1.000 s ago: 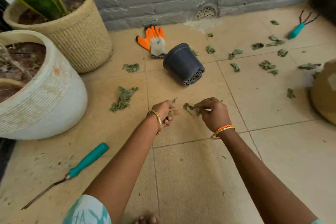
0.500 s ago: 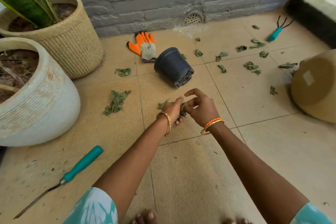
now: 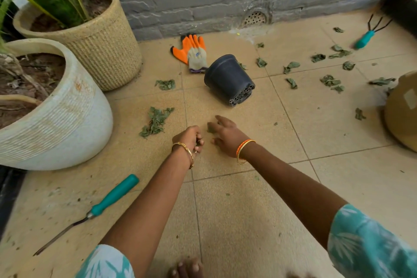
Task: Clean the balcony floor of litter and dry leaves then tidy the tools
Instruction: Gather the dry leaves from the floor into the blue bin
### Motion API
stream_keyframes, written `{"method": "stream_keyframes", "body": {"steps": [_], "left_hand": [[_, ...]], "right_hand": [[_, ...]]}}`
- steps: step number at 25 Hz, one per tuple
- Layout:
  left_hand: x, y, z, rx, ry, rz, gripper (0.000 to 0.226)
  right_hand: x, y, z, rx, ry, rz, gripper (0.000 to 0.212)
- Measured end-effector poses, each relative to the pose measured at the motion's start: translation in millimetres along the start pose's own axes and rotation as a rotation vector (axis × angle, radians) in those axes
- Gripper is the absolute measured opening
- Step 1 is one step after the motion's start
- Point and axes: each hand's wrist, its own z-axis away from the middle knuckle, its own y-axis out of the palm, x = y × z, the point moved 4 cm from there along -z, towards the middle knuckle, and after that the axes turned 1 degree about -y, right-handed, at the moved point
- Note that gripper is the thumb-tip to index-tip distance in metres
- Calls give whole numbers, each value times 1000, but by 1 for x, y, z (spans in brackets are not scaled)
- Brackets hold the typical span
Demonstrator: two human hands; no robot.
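Observation:
Dry green leaves litter the tan tiled floor: a pile (image 3: 155, 122) to the left of my hands, a single one (image 3: 165, 84) farther back, and several scattered ones (image 3: 330, 81) at the right. My left hand (image 3: 189, 139) is a closed fist with a sliver of dry leaf showing at its fingers. My right hand (image 3: 226, 135) is spread open, palm down, with its fingertips over a small leaf (image 3: 210, 128) on the tile. A teal-handled weeder (image 3: 115, 194) lies at the near left. Far right, by the wall, lies a teal hand rake (image 3: 365, 38).
A black plastic pot (image 3: 228, 79) lies tipped on its side beyond my hands, with an orange-and-grey glove (image 3: 194, 52) behind it. A white planter (image 3: 67, 119) and a woven planter (image 3: 101, 47) stand at the left. A brown round container (image 3: 404, 110) sits at the right edge. A grey brick wall with a drain (image 3: 255, 18) closes the back.
My right hand handed its leaf to the left hand, then opened and reached forward to the floor. The left hand closed into a fist. The view shifted slightly rightward.

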Motion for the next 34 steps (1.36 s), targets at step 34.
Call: {"method": "stream_keyframes", "body": {"steps": [34], "left_hand": [[-71,-119,-73,-86,-1,416,33]], "right_hand": [[104,-4,-214,-308,-293,354,26]]}}
